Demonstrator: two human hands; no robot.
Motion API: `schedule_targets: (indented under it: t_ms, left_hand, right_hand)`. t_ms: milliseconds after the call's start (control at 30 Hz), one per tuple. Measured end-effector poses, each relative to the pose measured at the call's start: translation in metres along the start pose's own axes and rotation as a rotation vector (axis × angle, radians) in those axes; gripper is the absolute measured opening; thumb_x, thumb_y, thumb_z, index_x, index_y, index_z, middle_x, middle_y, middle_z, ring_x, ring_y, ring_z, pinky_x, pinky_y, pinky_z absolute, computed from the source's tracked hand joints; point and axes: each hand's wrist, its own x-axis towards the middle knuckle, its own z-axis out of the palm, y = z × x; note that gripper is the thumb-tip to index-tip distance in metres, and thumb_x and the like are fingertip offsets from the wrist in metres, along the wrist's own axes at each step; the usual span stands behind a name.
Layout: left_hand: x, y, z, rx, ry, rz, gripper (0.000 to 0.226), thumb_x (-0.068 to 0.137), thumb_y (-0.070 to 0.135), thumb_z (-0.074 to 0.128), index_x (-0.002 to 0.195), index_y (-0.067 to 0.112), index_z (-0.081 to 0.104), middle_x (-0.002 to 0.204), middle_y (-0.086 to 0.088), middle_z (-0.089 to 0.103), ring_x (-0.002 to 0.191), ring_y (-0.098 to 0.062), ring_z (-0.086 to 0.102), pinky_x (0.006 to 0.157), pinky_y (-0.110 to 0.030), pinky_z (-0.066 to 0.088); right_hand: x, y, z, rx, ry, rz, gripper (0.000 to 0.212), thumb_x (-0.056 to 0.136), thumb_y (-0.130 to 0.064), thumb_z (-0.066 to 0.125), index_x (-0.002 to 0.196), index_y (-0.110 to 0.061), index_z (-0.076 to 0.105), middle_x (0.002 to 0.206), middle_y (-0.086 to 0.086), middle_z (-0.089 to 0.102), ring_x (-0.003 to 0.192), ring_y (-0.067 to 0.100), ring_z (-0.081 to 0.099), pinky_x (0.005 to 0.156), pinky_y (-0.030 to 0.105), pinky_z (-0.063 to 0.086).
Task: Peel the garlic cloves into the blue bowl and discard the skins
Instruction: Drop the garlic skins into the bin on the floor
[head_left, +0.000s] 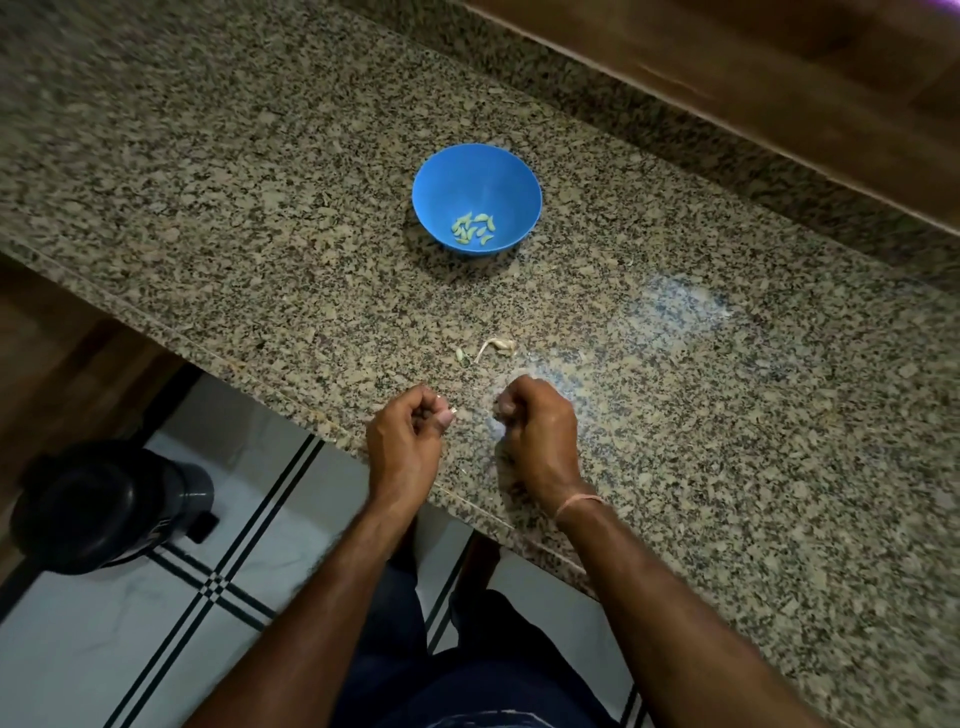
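The speckled grey-and-tan granite countertop (727, 415) runs diagonally, its front edge passing under both wrists. Bare stone lies open to the left, to the right, and between the hands and the bowl. At the back a low granite upstand meets a brown wooden panel (779, 78).

The round blue plastic bowl (498, 171) stands upright mid-counter, well apart from the hands. A small cluster of pale yellow-green peeled garlic cloves (472, 228) lies in its bottom. Nearer the hands, a curled whitish papery garlic skin (497, 347) lies on the stone, with a small pale green bit (460, 355) just beside it.

The left hand (405, 436) and right hand (540, 431) hover near the front edge, slightly apart, both with fingers curled tight. Whether either pinches anything cannot be told. A thin pinkish band (579, 504) circles the right wrist.

Below the counter, glossy white floor tiles (104, 649) carry black stripes, and a round black bin (104, 506) stands at the left.
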Motion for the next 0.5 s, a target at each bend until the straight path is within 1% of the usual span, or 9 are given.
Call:
schedule_targets:
  t_ms: [33, 67, 100, 133, 200, 233, 300, 367, 500]
  left_hand:
    - [-0.001, -0.001, -0.004, -0.029, 0.009, -0.006, 0.009, 0.093, 0.011, 0.075, 0.088, 0.014, 0.069, 0.087, 0.007, 0.07, 0.078, 0.002, 0.062, 0.063, -0.009, 0.046]
    - [-0.001, -0.003, -0.008, -0.054, 0.019, -0.01, 0.008, 0.093, 0.01, 0.074, 0.088, 0.013, 0.069, 0.085, 0.005, 0.07, 0.074, 0.003, 0.062, 0.06, -0.008, 0.047]
    - [-0.002, -0.005, -0.014, -0.077, 0.029, -0.015, 0.008, 0.093, 0.009, 0.074, 0.088, 0.013, 0.069, 0.084, 0.004, 0.07, 0.073, 0.002, 0.062, 0.059, -0.008, 0.048]
    - [-0.002, -0.008, -0.02, -0.098, 0.04, -0.019, 0.009, 0.093, 0.009, 0.074, 0.088, 0.015, 0.069, 0.084, 0.004, 0.07, 0.074, 0.001, 0.063, 0.06, -0.009, 0.05]
    - [-0.001, -0.016, -0.035, -0.137, 0.069, -0.025, 0.013, 0.093, 0.011, 0.075, 0.085, 0.018, 0.069, 0.081, 0.007, 0.07, 0.074, -0.003, 0.064, 0.061, -0.013, 0.051]
    - [-0.001, -0.02, -0.044, -0.14, 0.092, -0.029, 0.014, 0.093, 0.012, 0.075, 0.083, 0.018, 0.068, 0.078, 0.007, 0.069, 0.071, -0.002, 0.062, 0.062, -0.013, 0.05]
    - [-0.002, -0.033, -0.067, -0.131, 0.145, -0.046, 0.014, 0.094, 0.014, 0.074, 0.083, 0.018, 0.068, 0.077, 0.008, 0.069, 0.071, -0.001, 0.062, 0.062, -0.01, 0.046]
    - [-0.005, -0.049, -0.097, -0.156, 0.197, -0.084, 0.013, 0.095, 0.015, 0.074, 0.084, 0.02, 0.069, 0.079, 0.009, 0.07, 0.073, 0.0, 0.063, 0.062, -0.008, 0.044]
    - [-0.017, -0.099, -0.179, -0.219, 0.327, -0.111, 0.02, 0.093, 0.012, 0.075, 0.08, 0.024, 0.067, 0.077, 0.01, 0.071, 0.072, 0.001, 0.063, 0.062, -0.007, 0.044]
  right_hand:
    - [0.0, -0.007, -0.003, 0.187, -0.003, 0.131, 0.02, 0.102, 0.0, 0.05, 0.09, -0.01, 0.063, 0.091, 0.002, 0.068, 0.08, 0.012, 0.062, 0.066, 0.019, 0.055]
    - [-0.001, -0.014, -0.006, 0.326, -0.02, 0.236, 0.018, 0.103, -0.003, 0.054, 0.091, -0.009, 0.065, 0.093, 0.004, 0.07, 0.081, 0.013, 0.066, 0.069, 0.021, 0.059]
    - [-0.002, -0.023, -0.006, 0.425, -0.057, 0.309, 0.014, 0.104, -0.006, 0.057, 0.093, -0.008, 0.066, 0.093, 0.006, 0.072, 0.081, 0.015, 0.068, 0.073, 0.024, 0.062]
    - [-0.004, -0.031, -0.002, 0.526, -0.103, 0.37, 0.013, 0.104, -0.009, 0.059, 0.094, -0.007, 0.067, 0.089, 0.007, 0.072, 0.077, 0.016, 0.068, 0.072, 0.028, 0.062]
    - [-0.009, -0.049, 0.013, 0.706, -0.158, 0.445, 0.017, 0.104, -0.006, 0.059, 0.089, -0.009, 0.065, 0.073, 0.003, 0.065, 0.062, 0.011, 0.061, 0.059, 0.024, 0.055]
    - [-0.011, -0.058, 0.024, 0.761, -0.169, 0.456, 0.022, 0.104, -0.002, 0.057, 0.085, -0.01, 0.063, 0.066, 0.0, 0.06, 0.057, 0.01, 0.054, 0.053, 0.021, 0.049]
    - [-0.018, -0.077, 0.051, 0.822, -0.219, 0.475, 0.029, 0.103, 0.004, 0.054, 0.079, -0.012, 0.059, 0.062, -0.001, 0.052, 0.054, 0.011, 0.046, 0.05, 0.02, 0.042]
    - [-0.028, -0.099, 0.083, 0.827, -0.299, 0.486, 0.031, 0.104, 0.005, 0.051, 0.078, -0.011, 0.056, 0.063, 0.001, 0.051, 0.054, 0.011, 0.046, 0.051, 0.02, 0.042]
    - [-0.054, -0.15, 0.163, 0.821, -0.442, 0.48, 0.036, 0.105, 0.006, 0.048, 0.074, -0.011, 0.056, 0.065, 0.007, 0.048, 0.056, 0.014, 0.045, 0.055, 0.023, 0.042]
